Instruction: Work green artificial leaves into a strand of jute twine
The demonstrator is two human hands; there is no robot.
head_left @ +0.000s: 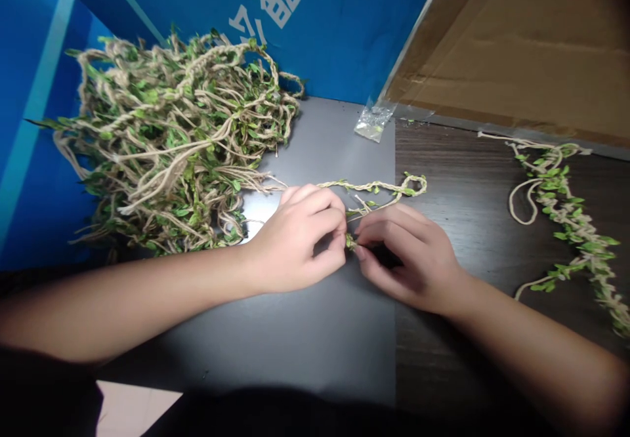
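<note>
My left hand [308, 237] and my right hand [411, 250] meet over the grey surface, thumbs and fingers pinched close together. Between the fingertips runs a thin beige rope garland [377, 186] with small green leaves. Both hands grip it, and a small leafy bit shows in the gap between them. Behind the hands the garland stretches rightward and bends into a loop. Loose cord ends stick out just above my right fingers. Much of the gripped part is hidden by the fingers.
A large tangled heap of leafy rope garlands [182, 142] lies at the left against a blue panel [344, 23]. Another leafy garland [578, 220] lies on the dark wood surface [457, 161] at right. A small clear plastic bag [373, 122] sits near the brown cardboard [516, 43].
</note>
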